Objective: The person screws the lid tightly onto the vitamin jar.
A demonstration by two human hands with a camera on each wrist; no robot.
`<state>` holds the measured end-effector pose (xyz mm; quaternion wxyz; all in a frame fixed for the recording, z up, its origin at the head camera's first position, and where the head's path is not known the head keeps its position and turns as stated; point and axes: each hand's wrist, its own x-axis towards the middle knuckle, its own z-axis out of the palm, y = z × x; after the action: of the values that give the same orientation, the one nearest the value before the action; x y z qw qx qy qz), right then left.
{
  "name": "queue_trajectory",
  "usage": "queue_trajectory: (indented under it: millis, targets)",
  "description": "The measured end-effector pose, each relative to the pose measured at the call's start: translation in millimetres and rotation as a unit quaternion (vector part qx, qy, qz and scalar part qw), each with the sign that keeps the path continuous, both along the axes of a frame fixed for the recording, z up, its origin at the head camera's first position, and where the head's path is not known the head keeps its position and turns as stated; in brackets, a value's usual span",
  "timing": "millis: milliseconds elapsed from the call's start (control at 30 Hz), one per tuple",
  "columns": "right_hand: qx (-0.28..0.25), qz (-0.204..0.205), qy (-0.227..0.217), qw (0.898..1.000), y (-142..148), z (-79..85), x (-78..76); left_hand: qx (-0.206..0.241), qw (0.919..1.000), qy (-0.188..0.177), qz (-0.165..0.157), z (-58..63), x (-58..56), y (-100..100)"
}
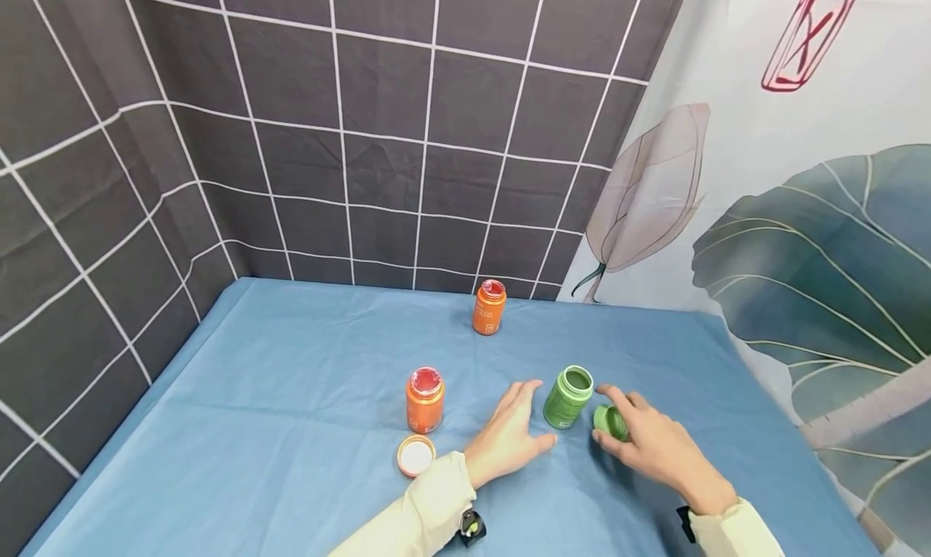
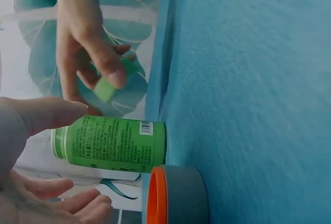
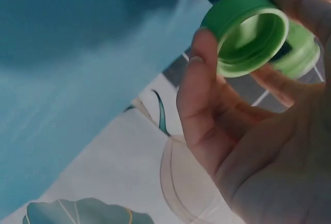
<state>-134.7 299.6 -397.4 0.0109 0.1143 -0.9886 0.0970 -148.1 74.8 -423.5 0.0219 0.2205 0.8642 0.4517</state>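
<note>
My right hand (image 1: 658,448) pinches a green lid (image 3: 232,35) between thumb and fingers. The lid is tilted, its hollow inside facing the right wrist camera, and it is held just right of an open green jar (image 1: 566,399). This jar stands upright on the blue cloth, with a printed label and barcode showing in the left wrist view. My left hand (image 1: 509,437) is left of the jar, fingers and thumb spread apart around that side, holding nothing. Whether the left thumb touches the jar in the left wrist view (image 2: 51,115) is unclear.
An open orange jar (image 1: 425,407) stands left of the left hand. Before it lies an orange-rimmed lid (image 1: 417,457), white inside up. Another open orange jar (image 1: 489,310) stands near the back edge of the blue cloth (image 1: 240,428). Dark grid-patterned and leaf-printed sheets hang behind.
</note>
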Motion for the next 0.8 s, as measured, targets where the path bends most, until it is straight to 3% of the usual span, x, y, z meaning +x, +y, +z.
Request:
queue_trajectory:
  millis: [367, 500, 800]
  targets:
    - [-0.086, -0.007, 0.088, 0.992, 8.1, 14.0, -13.5, -0.007, 0.9971, -0.061, 0.046, -3.4, -3.0, 27.0]
    - [-0.127, -0.012, 0.130, 0.983, 1.1, 19.5, -17.6, 0.018, 0.9962, -0.069, 0.051, -3.0, -2.9, 34.8]
    - [-0.215, -0.072, 0.191, 0.955, -21.5, 28.7, -22.6, 0.058, 0.9911, -0.069, 0.098, -3.0, -10.2, 50.8]
